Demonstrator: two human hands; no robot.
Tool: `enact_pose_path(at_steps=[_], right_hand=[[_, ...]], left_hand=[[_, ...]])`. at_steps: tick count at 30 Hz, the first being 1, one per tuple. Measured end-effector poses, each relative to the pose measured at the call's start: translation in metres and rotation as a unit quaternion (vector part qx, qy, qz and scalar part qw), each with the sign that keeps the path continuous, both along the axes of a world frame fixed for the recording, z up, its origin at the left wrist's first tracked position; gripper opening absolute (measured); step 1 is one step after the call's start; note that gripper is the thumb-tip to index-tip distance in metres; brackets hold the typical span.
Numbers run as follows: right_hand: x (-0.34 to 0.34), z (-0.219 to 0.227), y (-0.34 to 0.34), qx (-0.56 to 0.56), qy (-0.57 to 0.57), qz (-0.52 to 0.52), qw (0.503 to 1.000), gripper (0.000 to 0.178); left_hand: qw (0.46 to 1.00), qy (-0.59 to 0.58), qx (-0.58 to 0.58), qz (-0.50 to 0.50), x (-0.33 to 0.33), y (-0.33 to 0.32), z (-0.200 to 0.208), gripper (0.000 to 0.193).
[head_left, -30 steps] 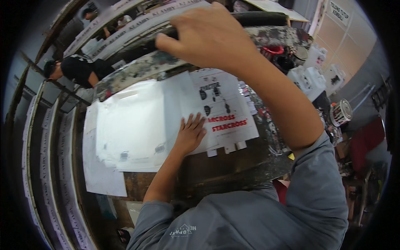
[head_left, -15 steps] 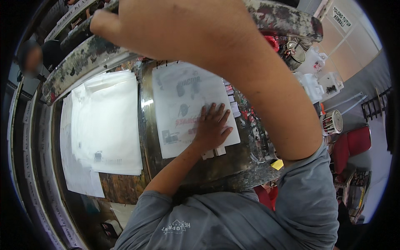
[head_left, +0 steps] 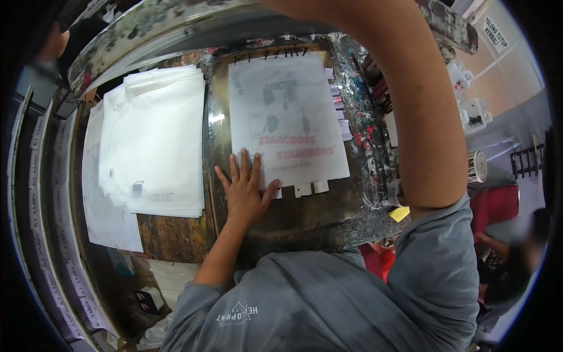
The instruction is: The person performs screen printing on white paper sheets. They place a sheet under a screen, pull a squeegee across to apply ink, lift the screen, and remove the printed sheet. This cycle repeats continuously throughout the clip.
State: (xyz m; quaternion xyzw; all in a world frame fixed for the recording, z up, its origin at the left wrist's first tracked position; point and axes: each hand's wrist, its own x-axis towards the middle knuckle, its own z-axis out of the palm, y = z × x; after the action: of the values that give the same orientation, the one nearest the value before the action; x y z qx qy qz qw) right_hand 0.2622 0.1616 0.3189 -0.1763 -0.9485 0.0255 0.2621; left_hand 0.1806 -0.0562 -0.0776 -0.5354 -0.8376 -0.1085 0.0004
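Paper sheet (head_left: 284, 114): since the earlier frame the left hand (head_left: 245, 190) has moved from its lower right part to its lower left corner, so nearly all the faint print (head_left: 296, 146) now lies uncovered.
Left hand: fingers spread wide and flat, gripping nothing.
Surface (head_left: 319, 216): dark, bearing the sheet, with white tabs (head_left: 302, 190) along the sheet's lower and right edges.
White stack (head_left: 161, 144): left of the sheet, apart from it.
Stained frame (head_left: 141, 28): beyond both.
Right hand: past the upper edge; I cannot tell its grip.

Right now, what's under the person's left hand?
The left hand is over part of the pale sheet and the dark board; the sheet's lower-left corner is covered and cannot be seen.
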Motion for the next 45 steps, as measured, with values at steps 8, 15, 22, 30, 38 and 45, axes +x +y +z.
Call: enact_pose_path(at_steps=[8, 15, 22, 30, 38, 45], right_hand=[[-0.009, -0.029, -0.014, 0.053, 0.072, -0.037, 0.995, 0.057], [0.002, -0.066, -0.004, 0.071, 0.074, -0.017, 0.995, 0.050], [0.086, -0.217, -0.054, 0.007, -0.143, 0.084, 0.986, 0.032], [0.094, -0.314, -0.088, -0.148, -0.178, 0.054, 0.971, 0.047], [-0.044, -0.367, 0.069, -0.041, -0.064, 0.038, 0.996, 0.037], [-0.172, -0.323, 0.222, -0.063, -0.204, 0.079, 0.974, 0.054]], left_hand=[[1.000, -0.012, 0.004, 0.000, 0.001, 0.002, 0.002, 0.090], [0.733, -0.467, 0.492, 0.050, -0.058, -0.021, 0.114, 0.102], [0.813, -0.476, 0.308, 0.134, -0.047, -0.099, 0.103, 0.091], [0.981, -0.073, 0.134, 0.123, -0.048, -0.123, 0.003, 0.100], [0.979, -0.121, 0.081, 0.143, -0.051, -0.129, 0.007, 0.101], [0.945, -0.179, 0.209, 0.179, -0.037, -0.130, -0.005, 0.122]])
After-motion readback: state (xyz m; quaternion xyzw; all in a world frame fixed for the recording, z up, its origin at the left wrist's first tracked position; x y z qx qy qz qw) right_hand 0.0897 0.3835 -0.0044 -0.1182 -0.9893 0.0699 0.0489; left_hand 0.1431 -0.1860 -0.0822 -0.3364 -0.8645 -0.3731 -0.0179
